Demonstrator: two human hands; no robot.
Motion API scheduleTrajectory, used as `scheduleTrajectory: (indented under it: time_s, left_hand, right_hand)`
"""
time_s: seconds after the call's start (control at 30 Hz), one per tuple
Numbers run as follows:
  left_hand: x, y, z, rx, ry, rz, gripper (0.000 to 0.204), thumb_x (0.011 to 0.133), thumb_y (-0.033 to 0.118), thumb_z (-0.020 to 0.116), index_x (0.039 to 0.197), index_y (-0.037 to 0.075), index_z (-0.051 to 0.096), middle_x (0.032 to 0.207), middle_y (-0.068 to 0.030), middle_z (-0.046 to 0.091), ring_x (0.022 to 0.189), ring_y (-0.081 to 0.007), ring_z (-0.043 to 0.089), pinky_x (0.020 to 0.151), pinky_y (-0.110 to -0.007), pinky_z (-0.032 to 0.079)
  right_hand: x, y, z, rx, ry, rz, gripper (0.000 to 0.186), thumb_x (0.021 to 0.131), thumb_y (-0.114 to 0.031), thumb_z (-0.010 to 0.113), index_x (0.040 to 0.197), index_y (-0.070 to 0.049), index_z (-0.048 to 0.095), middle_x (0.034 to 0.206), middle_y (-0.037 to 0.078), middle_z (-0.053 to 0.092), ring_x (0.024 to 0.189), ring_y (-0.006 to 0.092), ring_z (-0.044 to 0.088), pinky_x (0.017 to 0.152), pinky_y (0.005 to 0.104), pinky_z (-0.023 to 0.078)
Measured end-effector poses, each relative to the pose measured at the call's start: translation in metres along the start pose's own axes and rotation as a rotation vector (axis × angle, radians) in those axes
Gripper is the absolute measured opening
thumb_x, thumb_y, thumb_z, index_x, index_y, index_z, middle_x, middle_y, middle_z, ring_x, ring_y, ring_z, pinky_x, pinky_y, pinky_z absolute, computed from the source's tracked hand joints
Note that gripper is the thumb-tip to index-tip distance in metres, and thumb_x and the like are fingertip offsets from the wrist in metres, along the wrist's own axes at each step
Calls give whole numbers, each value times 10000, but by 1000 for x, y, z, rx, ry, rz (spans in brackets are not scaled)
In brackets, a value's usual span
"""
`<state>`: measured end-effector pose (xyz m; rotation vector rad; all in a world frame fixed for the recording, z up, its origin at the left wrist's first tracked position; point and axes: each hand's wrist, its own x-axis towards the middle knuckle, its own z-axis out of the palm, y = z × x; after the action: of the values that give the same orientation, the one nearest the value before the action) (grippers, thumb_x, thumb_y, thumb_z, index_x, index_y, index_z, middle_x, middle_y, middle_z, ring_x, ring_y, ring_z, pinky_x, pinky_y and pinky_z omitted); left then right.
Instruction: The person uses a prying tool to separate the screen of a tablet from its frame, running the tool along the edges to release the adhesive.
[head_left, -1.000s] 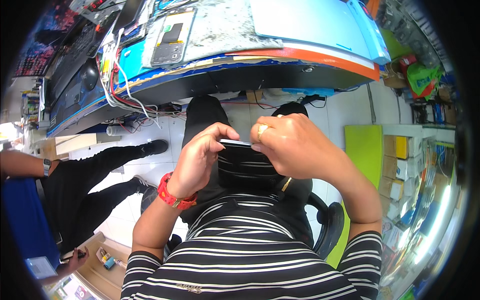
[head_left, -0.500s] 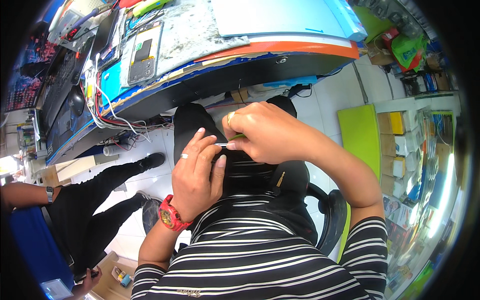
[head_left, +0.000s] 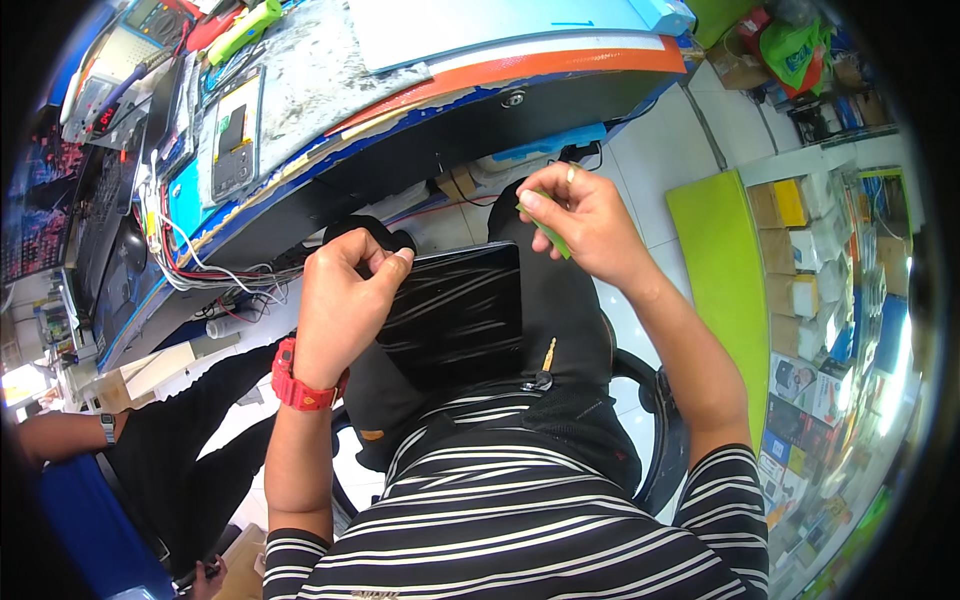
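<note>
A black, glossy tablet (head_left: 460, 320) rests across my lap, striped reflections on its screen. My left hand (head_left: 345, 300), with a red watch (head_left: 302, 380) on its wrist, is closed beside the tablet's upper left corner. Its thumb and forefinger pinch together there; what lies between them, if anything, is hidden. Off the tablet's far right side, my right hand (head_left: 590, 225) is raised and grips a thin, flat green piece (head_left: 556, 240) between thumb and fingers.
Ahead stands a workbench with a keyed drawer lock (head_left: 513, 99), an opened phone (head_left: 236, 135) and hanging cables (head_left: 215, 275). Left of me sits a person in dark trousers (head_left: 190, 430). A green panel (head_left: 715, 290) and a glass display case (head_left: 830, 300) line the right.
My hands have parted: the right drew up and right with the green piece, the left moved left and curled its fingers. The tablet's screen now shows broadly. The view shifted slightly.
</note>
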<state>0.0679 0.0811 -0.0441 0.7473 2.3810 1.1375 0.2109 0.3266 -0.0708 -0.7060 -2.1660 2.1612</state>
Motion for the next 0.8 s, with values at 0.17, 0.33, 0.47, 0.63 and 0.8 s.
scheduleTrajectory:
  time_s: [0.17, 0.33, 0.47, 0.63, 0.8]
  left_hand:
    - [17, 7, -1, 95, -113, -120, 408, 915, 198, 810, 669, -33, 580, 587, -65, 564, 581, -103, 461, 539, -339, 418]
    - [36, -4, 6, 181, -114, -143, 466, 912, 234, 837, 638, 9, 534, 559, -10, 477, 575, -80, 415, 514, -330, 384]
    - [46, -16, 12, 144, -111, -189, 484, 905, 235, 853, 624, 52, 505, 562, 34, 463, 571, -58, 387, 504, -302, 358]
    - [54, -26, 18, 148, -110, -193, 502, 897, 240, 857, 612, 62, 484, 561, 52, 446, 563, -49, 360, 496, -291, 304]
    - [54, -34, 21, 130, -82, -216, 529, 891, 237, 864, 607, 74, 449, 560, 61, 431, 561, -47, 344, 494, -292, 294]
  right_hand:
    - [-18, 26, -3, 61, 162, -39, 210, 1064, -179, 671, 1203, -27, 708, 922, 12, 680, 766, 69, 640, 634, 251, 512]
    - [-10, 22, -14, -25, 107, -94, 207, 1033, -150, 675, 1155, 14, 712, 903, 77, 722, 849, 162, 692, 769, 328, 550]
    - [13, 18, -18, -369, 31, -362, 214, 974, -159, 664, 1077, 23, 709, 1015, 214, 741, 952, 383, 715, 873, 456, 542]
    - [34, 19, -14, -581, -71, -461, 194, 992, -151, 657, 1057, 27, 698, 979, 188, 737, 934, 346, 709, 867, 427, 540]
    - [48, 28, -10, -655, -132, -501, 211, 990, -152, 649, 1077, 31, 707, 995, 199, 742, 980, 364, 710, 900, 447, 536]
